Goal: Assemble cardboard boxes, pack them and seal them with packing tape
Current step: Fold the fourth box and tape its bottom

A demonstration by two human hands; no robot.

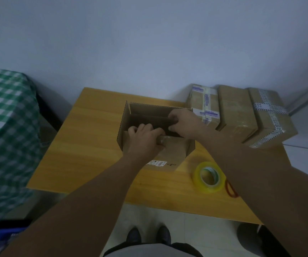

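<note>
An open brown cardboard box [169, 154] stands in the middle of the wooden table [93, 145], its top flaps up. My left hand [145, 138] reaches over the near wall, fingers curled on the near flap's edge. My right hand [184, 123] is at the box's right side, fingers curled round a flap edge inside the opening. The inside of the box is dark and what it holds cannot be seen. A roll of clear yellowish packing tape [208, 177] lies on the table near the front right, beside my right forearm.
Three taped cardboard boxes [236, 112] are stacked side by side at the table's back right. A green checked cloth [4, 117] covers furniture on the left. A red loop [231, 190] lies by the tape. My shoes [147, 236] show below the table's front edge.
</note>
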